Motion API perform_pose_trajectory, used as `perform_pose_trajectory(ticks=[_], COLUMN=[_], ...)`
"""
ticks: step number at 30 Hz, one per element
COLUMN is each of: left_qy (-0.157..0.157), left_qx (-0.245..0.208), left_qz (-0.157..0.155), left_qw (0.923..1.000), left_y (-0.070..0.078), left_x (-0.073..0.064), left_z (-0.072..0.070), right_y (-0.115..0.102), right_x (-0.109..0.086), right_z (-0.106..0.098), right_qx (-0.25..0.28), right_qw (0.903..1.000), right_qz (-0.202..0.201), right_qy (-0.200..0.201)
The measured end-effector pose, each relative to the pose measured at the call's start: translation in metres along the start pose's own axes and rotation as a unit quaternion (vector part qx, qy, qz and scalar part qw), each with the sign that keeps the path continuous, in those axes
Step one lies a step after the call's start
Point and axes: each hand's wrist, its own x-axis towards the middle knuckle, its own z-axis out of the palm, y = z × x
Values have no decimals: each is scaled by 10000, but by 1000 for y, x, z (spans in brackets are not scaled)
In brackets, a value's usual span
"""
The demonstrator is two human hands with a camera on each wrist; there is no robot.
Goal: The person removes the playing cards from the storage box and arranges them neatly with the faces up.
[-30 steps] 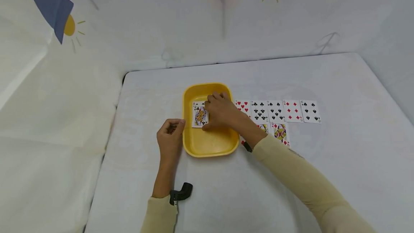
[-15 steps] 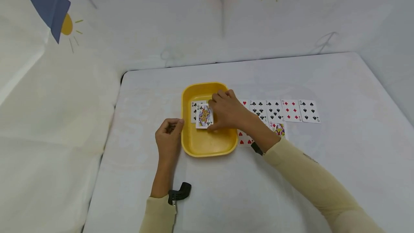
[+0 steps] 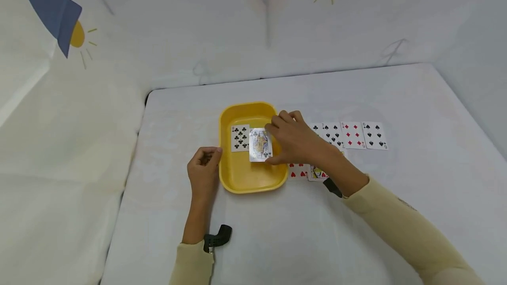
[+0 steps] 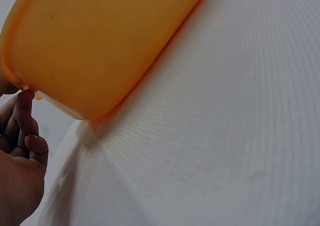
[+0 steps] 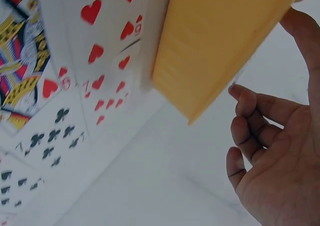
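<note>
A yellow plastic tray (image 3: 245, 178) lies on the white table. My left hand (image 3: 203, 168) pinches its left rim between thumb and finger; the left wrist view also shows these fingers (image 4: 25, 105) at the tray's edge. Over the tray's right part, my right hand (image 3: 297, 142) holds a queen of clubs playing card (image 3: 260, 145), thumb at the lower end and fingers at the upper end. The card is tilted and catches the light. An eight of clubs (image 3: 240, 138) lies face up in the tray, left of the queen.
Right of the tray, face-up cards lie in two rows. The back row includes a six of diamonds (image 3: 352, 135) and a six of spades (image 3: 374, 135). Nearer lie a nine of hearts (image 5: 92, 30) and a face card (image 5: 22, 55), partly under my right forearm. White sheeting surrounds the table.
My right hand has drawn the queen of clubs rightward off the eight of clubs and lifted it, uncovering the eight. My left hand has stayed on the rim.
</note>
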Motion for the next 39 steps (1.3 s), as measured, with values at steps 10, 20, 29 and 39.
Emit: perform_pose_trajectory(ticks=[10,20,29,39], left_qy=[27,111,97,74], left_qx=[1,27,27,-54], left_qz=[-118,-114,-26,57], left_qw=[9999,9999,9999,9999], left_y=[-2,-3,-3,-3], left_x=[3,7,7,8], left_z=[-2,-8,-10,-14], right_y=[21,34,48,61], right_x=[-38,-64,-82,-102], right_z=[-14,-10,-4,3], right_qx=[102,203,221,300], right_qw=[9994,9990,9984,9976], right_qz=[-4,57,239,493], right_qy=[339,402,457,375])
